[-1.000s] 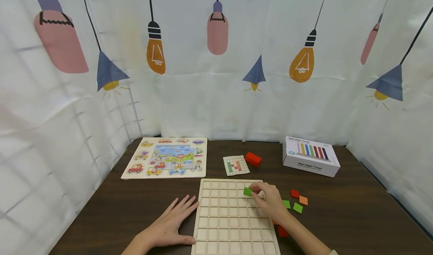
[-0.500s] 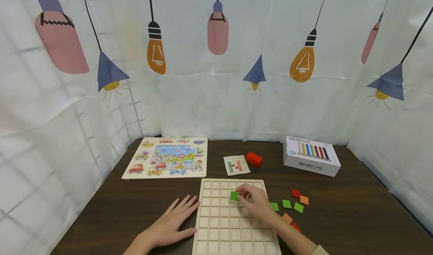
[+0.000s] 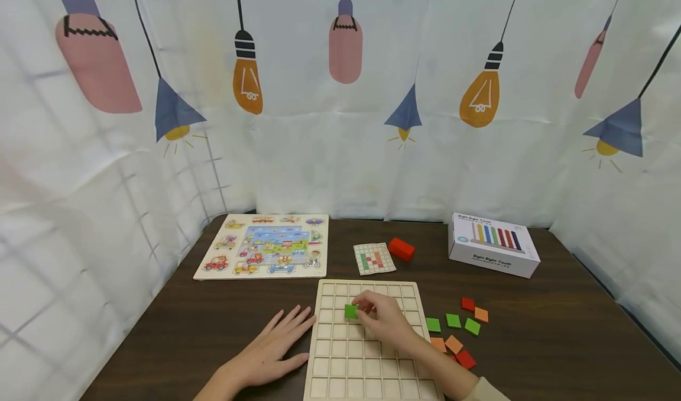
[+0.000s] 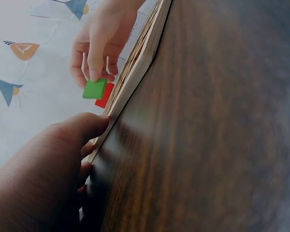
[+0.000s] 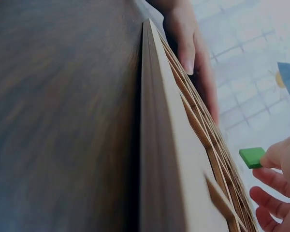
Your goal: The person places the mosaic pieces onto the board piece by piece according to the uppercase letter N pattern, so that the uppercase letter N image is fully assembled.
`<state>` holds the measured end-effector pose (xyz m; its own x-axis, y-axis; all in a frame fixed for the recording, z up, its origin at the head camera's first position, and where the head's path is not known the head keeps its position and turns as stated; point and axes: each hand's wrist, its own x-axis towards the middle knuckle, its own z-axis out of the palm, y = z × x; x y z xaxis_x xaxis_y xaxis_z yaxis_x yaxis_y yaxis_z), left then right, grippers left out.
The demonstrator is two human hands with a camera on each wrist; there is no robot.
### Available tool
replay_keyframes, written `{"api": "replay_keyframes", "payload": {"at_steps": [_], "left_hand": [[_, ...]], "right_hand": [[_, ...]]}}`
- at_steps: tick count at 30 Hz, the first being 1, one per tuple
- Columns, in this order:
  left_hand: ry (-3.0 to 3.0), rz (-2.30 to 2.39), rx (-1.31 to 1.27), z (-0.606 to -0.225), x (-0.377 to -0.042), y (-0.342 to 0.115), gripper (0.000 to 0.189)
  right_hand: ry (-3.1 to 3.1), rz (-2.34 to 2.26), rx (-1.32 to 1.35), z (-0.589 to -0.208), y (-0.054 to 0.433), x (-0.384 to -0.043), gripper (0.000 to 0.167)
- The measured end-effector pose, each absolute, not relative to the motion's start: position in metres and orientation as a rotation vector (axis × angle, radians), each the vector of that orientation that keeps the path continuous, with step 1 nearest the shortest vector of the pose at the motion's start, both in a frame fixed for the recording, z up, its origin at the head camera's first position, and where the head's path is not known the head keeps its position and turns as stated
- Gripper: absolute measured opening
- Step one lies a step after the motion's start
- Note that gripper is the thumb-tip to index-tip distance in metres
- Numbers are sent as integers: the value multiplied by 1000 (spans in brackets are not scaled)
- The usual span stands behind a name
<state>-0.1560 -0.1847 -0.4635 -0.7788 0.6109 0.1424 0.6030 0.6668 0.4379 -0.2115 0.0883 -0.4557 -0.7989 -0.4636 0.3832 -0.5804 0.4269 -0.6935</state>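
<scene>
A small green square tile (image 3: 350, 311) is pinched between the thumb and fingers of my right hand (image 3: 387, 322), over the upper middle of a pale wooden grid board (image 3: 338, 366). In the right wrist view the green tile (image 5: 253, 157) shows clear above the board's raised ridges. My left hand (image 3: 272, 346) lies on the table with fingers spread, its thumb and fingertips at the board's left edge. The left wrist view shows that thumb (image 4: 89, 125) against the board's side.
Several loose green, orange and red tiles (image 3: 465, 359) lie right of the board. Behind it are a pattern card (image 3: 375, 259) and a red block (image 3: 401, 249). A picture puzzle (image 3: 263, 246) lies back left, a white box (image 3: 493, 245) back right.
My right hand has carried the green tile leftward across the board, from near its upper right part to its upper middle. The left hand has stayed in place.
</scene>
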Motion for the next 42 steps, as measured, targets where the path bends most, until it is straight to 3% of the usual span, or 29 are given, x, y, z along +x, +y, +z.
{"api": "replay_keyframes", "payload": {"at_steps": [42], "left_hand": [[2807,785,929,-462,-158,-185,64]], "right_hand": [[-2551,1278,999,-466,76,-215,16]]}}
